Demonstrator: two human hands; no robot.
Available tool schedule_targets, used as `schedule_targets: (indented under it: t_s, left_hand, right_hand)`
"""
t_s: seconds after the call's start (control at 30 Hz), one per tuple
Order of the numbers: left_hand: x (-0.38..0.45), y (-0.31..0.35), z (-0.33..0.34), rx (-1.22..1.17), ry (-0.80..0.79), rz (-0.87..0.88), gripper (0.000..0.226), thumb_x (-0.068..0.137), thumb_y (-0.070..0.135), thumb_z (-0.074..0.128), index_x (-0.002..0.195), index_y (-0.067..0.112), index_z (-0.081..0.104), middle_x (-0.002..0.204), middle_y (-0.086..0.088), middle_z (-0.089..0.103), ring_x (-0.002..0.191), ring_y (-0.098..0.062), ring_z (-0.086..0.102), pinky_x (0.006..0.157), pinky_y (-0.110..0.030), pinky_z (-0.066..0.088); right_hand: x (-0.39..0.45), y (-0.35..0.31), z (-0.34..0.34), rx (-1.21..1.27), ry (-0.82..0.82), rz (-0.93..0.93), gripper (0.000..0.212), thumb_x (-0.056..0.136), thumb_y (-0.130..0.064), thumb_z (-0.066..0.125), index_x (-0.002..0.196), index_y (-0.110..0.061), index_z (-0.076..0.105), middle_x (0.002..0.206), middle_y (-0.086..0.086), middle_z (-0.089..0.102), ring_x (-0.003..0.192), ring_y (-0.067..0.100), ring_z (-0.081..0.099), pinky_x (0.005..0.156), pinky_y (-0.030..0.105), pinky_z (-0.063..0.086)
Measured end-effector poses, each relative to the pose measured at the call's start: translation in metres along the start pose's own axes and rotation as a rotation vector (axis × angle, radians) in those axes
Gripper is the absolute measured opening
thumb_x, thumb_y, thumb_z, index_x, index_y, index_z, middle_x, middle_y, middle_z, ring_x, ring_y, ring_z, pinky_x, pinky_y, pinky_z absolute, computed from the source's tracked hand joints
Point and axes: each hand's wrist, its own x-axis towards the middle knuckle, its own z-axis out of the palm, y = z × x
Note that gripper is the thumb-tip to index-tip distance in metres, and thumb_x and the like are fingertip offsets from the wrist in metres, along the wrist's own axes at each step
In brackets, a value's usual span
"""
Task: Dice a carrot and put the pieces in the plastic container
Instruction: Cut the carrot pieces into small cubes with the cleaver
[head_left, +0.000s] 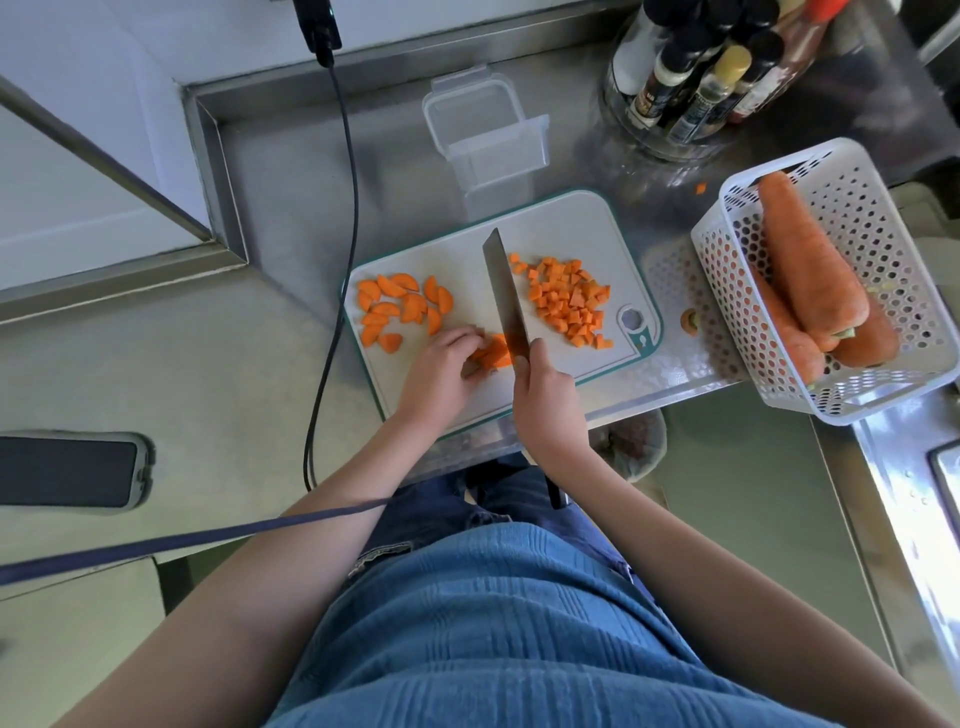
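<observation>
On the white cutting board (587, 228) lie half-moon carrot slices (402, 309) at the left and a heap of diced carrot (571, 301) at the right. My left hand (441, 369) holds a small stack of carrot slices (493, 353) down on the board with curled fingers. My right hand (545, 395) grips the handle of a cleaver (504, 291), whose blade stands against the stack's right side. The clear plastic container (493, 140) stands empty behind the board, lid beside it.
A white perforated basket (841, 395) with whole carrots (810, 270) stands at the right. A rack of spice bottles (696, 78) is at the back right. A carrot end (690, 319) and one stray piece (701, 188) lie on the steel counter. A black cable (343, 260) hangs at the left.
</observation>
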Motion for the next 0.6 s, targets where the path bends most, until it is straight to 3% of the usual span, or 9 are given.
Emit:
schedule_targets:
  t_s: [0.17,0.33,0.47,0.6]
  left_hand:
    - [0.000,0.001,-0.001,0.002,-0.009,0.007,0.025,0.074,0.005,0.075,0.099,0.003,0.071,0.103,-0.010,0.068,0.095,-0.027,0.063,0.085,-0.029,0.049]
    - [0.001,-0.003,0.002,0.034,-0.025,0.009,0.025,0.071,0.001,0.077,0.095,0.002,0.072,0.100,-0.010,0.068,0.093,-0.029,0.063,0.082,-0.037,0.052]
    - [0.002,0.001,0.003,0.031,0.001,-0.001,0.024,0.067,-0.003,0.077,0.091,-0.001,0.072,0.095,-0.012,0.068,0.088,-0.030,0.063,0.078,-0.032,0.051]
    - [0.002,0.004,0.006,0.025,0.043,-0.015,0.023,0.068,-0.002,0.077,0.091,0.001,0.073,0.092,-0.010,0.069,0.086,-0.028,0.063,0.078,-0.029,0.050]
  right_hand:
    - [0.001,0.002,0.008,-0.060,-0.028,0.008,0.008,0.103,-0.016,0.029,0.095,-0.015,0.029,0.069,0.016,0.056,0.061,0.035,0.055,0.049,0.040,0.042]
    - [0.004,0.001,0.015,-0.166,-0.076,0.031,0.010,0.099,-0.007,0.031,0.107,-0.013,0.031,0.074,0.014,0.055,0.065,0.034,0.056,0.052,0.040,0.045]
    - [0.018,-0.004,0.005,-0.180,-0.066,0.025,0.009,0.101,-0.010,0.032,0.096,-0.017,0.028,0.079,0.016,0.059,0.069,0.036,0.058,0.058,0.044,0.051]
    - [0.020,0.001,-0.011,-0.068,0.012,0.001,0.005,0.103,-0.016,0.030,0.104,-0.012,0.034,0.075,0.017,0.060,0.064,0.036,0.057,0.055,0.042,0.048]
